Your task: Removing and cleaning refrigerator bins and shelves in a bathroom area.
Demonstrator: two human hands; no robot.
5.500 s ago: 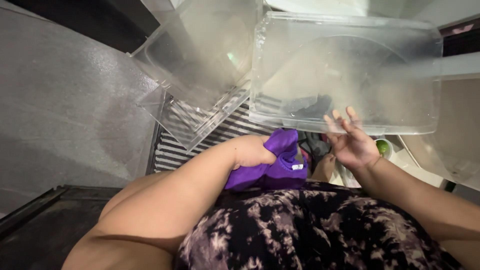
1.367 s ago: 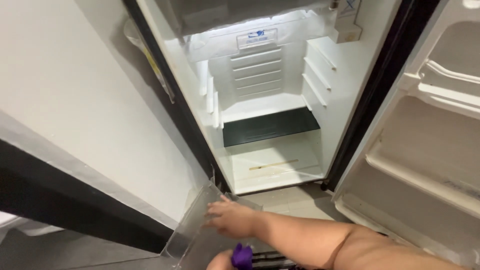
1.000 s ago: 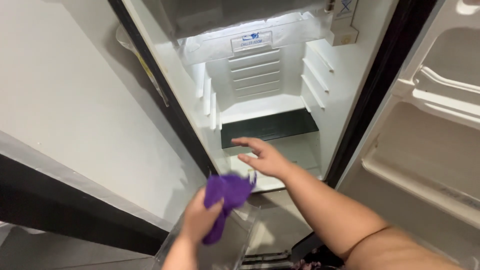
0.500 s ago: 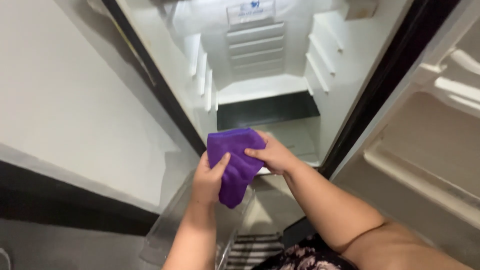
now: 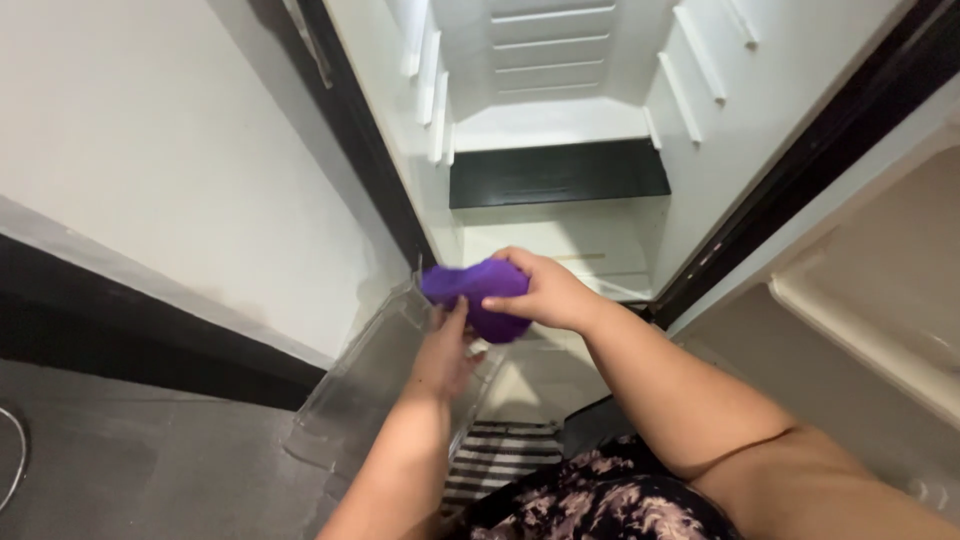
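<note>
My right hand [image 5: 548, 293] is closed around a bunched purple cloth [image 5: 470, 282], held in front of the bottom of an open, empty white fridge [image 5: 545, 125]. My left hand [image 5: 445, 352] is just below the cloth, its thumb tip touching the lower edge. Whether its fingers still grip the cloth is unclear. Both hands hover over a clear plastic fridge drawer [image 5: 355, 395] that leans on the floor against the wall.
Inside the fridge is a dark shelf [image 5: 558, 173] with side rails above it. The open fridge door [image 5: 870, 320], with its white door shelves, is at the right. A striped mat [image 5: 500, 462] lies at my feet, and a white wall [image 5: 170, 170] is on the left.
The cloth went from spread between both hands to bunched in my right hand. My left hand dropped lower. The view tilted down toward the bottom of the fridge.
</note>
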